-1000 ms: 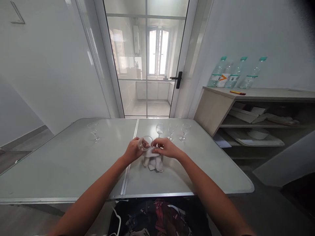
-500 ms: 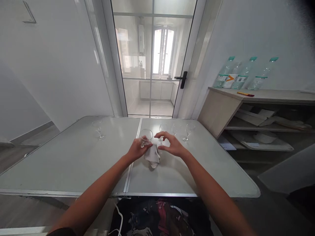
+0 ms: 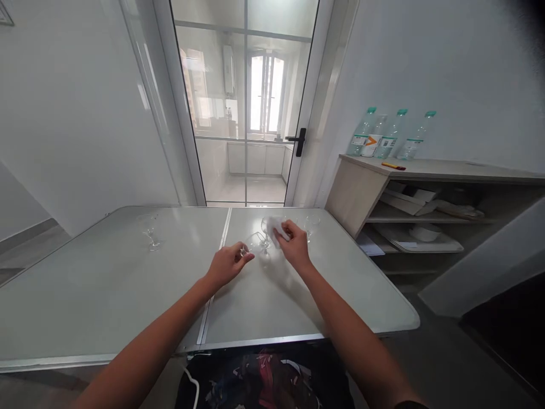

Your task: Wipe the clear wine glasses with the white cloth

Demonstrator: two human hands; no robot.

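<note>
My left hand (image 3: 225,264) is closed around the stem of a clear stemmed glass (image 3: 254,241), which is tilted with its bowl toward the right. A crumpled white cloth (image 3: 277,227) is pinched in my right hand (image 3: 297,245), just above and to the right of that bowl. Right behind the held glass stands another stemmed glass (image 3: 265,242), partly covered by the cloth. One more glass (image 3: 312,222) stands beyond my right hand, partly hidden by it. Far off on the left half of the table is a single upright glass (image 3: 151,234).
The pale table (image 3: 128,301) has a metal seam (image 3: 204,321) down its middle. At the right, a wooden shelf unit (image 3: 357,196) carries several plastic bottles (image 3: 388,142) and a yellow-red pen-like item (image 3: 393,166). A glazed door (image 3: 246,113) stands behind the table.
My right hand has picked up the cloth from the table and raised it beside the glass. The glass in my left hand has tipped to the right. The camera view has shifted.
</note>
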